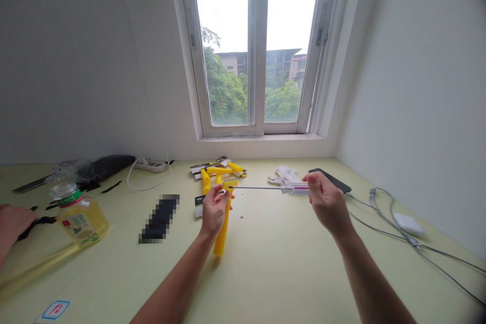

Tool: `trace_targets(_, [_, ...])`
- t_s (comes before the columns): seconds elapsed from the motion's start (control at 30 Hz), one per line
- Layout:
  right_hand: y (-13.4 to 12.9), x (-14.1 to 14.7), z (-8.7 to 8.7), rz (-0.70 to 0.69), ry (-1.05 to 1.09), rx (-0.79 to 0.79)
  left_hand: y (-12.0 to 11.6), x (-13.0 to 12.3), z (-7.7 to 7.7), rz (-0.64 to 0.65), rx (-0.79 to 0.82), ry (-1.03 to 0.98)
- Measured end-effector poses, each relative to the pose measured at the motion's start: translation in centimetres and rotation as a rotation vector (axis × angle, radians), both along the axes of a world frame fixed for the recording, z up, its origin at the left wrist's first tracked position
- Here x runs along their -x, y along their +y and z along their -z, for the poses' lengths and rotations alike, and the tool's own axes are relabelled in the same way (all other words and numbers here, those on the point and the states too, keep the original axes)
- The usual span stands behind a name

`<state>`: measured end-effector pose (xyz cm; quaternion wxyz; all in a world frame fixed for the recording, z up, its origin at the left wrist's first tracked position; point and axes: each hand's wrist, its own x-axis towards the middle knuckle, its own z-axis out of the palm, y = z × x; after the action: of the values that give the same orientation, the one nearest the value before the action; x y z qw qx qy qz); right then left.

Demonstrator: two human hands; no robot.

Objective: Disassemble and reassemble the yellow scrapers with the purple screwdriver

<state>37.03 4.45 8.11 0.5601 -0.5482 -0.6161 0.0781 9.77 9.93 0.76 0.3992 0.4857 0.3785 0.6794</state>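
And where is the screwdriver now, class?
In the head view, the screwdriver is just right of centre, in the right hand, tip at the yellow tool.

Left grip and right grip are both totally bare, and uncovered forearms can be seen, kinda tapered, cropped by the frame's bottom edge.

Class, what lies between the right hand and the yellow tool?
The head view shows a screwdriver, its handle in the right hand, its tip at or near the yellow tool.
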Motion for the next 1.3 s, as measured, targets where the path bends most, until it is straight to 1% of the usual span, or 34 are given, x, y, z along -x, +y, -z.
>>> trace_targets(0.07, [0.1, -0.3, 0.0, -0.219, 0.003, 0.04, 0.0, 0.1, -0.1, -0.012, 0.007, -0.003])
trace_targets(0.1, [0.2, -0.4, 0.1, -0.325, 0.035, 0.03, 0.0, 0.1, -0.2, -0.017, 0.01, -0.004])
trace_targets(0.13, [0.3, -0.5, 0.2, -0.387, 0.071, 0.003, 0.0, 0.1, -0.2, -0.019, 0.011, -0.001])
trace_targets(0.17, [0.4, -0.5, 0.3, -0.388, 0.099, -0.027, -0.1, 0.1, -0.2, -0.015, 0.013, 0.007])
trace_targets(0.2, [0.5, -0.5, 0.4, -0.333, 0.115, -0.048, -0.1, 0.1, -0.2, -0.009, 0.014, 0.021])
trace_targets(0.23, [0.6, -0.5, 0.5, -0.243, 0.116, -0.055, -0.2, 0.1, -0.2, -0.007, 0.011, 0.038])
trace_targets(0.3, [0.8, -0.6, 0.5, -0.071, 0.07, 0.005, -0.3, 0.1, -0.3, -0.01, -0.004, 0.073])
trace_targets(0.33, [0.9, -0.7, 0.5, -0.035, 0.045, 0.054, -0.4, 0.1, -0.3, -0.02, -0.014, 0.087])
trace_targets(0.37, [1.0, -0.9, 0.4, -0.052, 0.031, 0.098, -0.5, 0.1, -0.4, -0.033, -0.025, 0.095])
trace_targets(0.43, [1.0, -1.2, 0.3, -0.192, 0.022, 0.147, -0.6, 0.1, -0.6, -0.048, -0.035, 0.104])
trace_targets(0.5, [0.9, -1.4, 0.4, -0.337, 0.037, 0.135, -0.6, 0.1, -0.8, -0.048, -0.038, 0.108])
trace_targets(0.53, [0.8, -1.3, 0.4, -0.37, 0.054, 0.105, -0.7, 0.1, -0.8, -0.044, -0.041, 0.109])
trace_targets(0.57, [0.7, -1.3, 0.5, -0.369, 0.071, 0.068, -0.7, 0.1, -0.8, -0.043, -0.046, 0.107])
trace_targets(0.6, [0.6, -1.2, 0.6, -0.336, 0.085, 0.031, -0.7, 0.0, -0.8, -0.043, -0.052, 0.102])
trace_targets(0.67, [0.4, -0.9, 0.7, -0.191, 0.089, -0.021, -0.7, -0.1, -0.7, -0.039, -0.064, 0.094])
trace_targets(0.73, [0.2, -0.7, 0.6, -0.026, 0.042, -0.008, -0.7, -0.1, -0.7, -0.031, -0.071, 0.084])
trace_targets(0.77, [0.0, -0.7, 0.6, 0.014, 0.016, 0.01, -0.7, -0.2, -0.7, -0.029, -0.073, 0.079])
trace_targets(0.8, [0.0, -0.7, 0.5, 0.005, -0.001, 0.023, -0.7, -0.1, -0.7, -0.029, -0.073, 0.072])
trace_targets(0.87, [-0.2, -0.7, 0.5, -0.127, -0.016, 0.029, -0.7, -0.1, -0.8, -0.028, -0.066, 0.056])
trace_targets(0.93, [-0.4, -0.6, 0.5, -0.266, 0.018, -0.015, -0.7, 0.0, -0.9, -0.02, -0.06, 0.057])
trace_targets(0.97, [-0.4, -0.6, 0.6, -0.286, 0.04, -0.047, -0.8, -0.1, -0.9, -0.016, -0.061, 0.06])
trace_targets(1.0, [-0.5, -0.5, 0.7, -0.263, 0.054, -0.071, -0.8, -0.1, -0.9, -0.013, -0.063, 0.063])
trace_targets(1.03, [-0.7, -0.4, 0.7, -0.197, 0.056, -0.088, -0.8, -0.1, -0.9, -0.009, -0.066, 0.065])
trace_targets(1.07, [-0.8, -0.3, 0.7, -0.103, 0.043, -0.097, -0.8, -0.1, -0.9, -0.007, -0.069, 0.063])
trace_targets(1.13, [-1.1, 0.0, 0.5, 0.066, -0.03, -0.058, -0.8, -0.1, -0.8, -0.008, -0.067, 0.047])
trace_targets(1.17, [-1.3, 0.1, 0.4, 0.1, -0.069, -0.035, -0.7, -0.1, -0.7, -0.016, -0.065, 0.036])
trace_targets(1.2, [-1.4, 0.1, 0.3, 0.084, -0.107, -0.022, -0.6, 0.0, -0.7, -0.023, -0.063, 0.026])
trace_targets(1.27, [-1.7, 0.3, 0.3, -0.055, -0.147, -0.021, -0.5, 0.1, -0.7, -0.032, -0.053, 0.012])
trace_targets(1.3, [-1.8, 0.4, 0.3, -0.127, -0.132, -0.046, -0.5, 0.1, -0.7, -0.028, -0.049, 0.011])
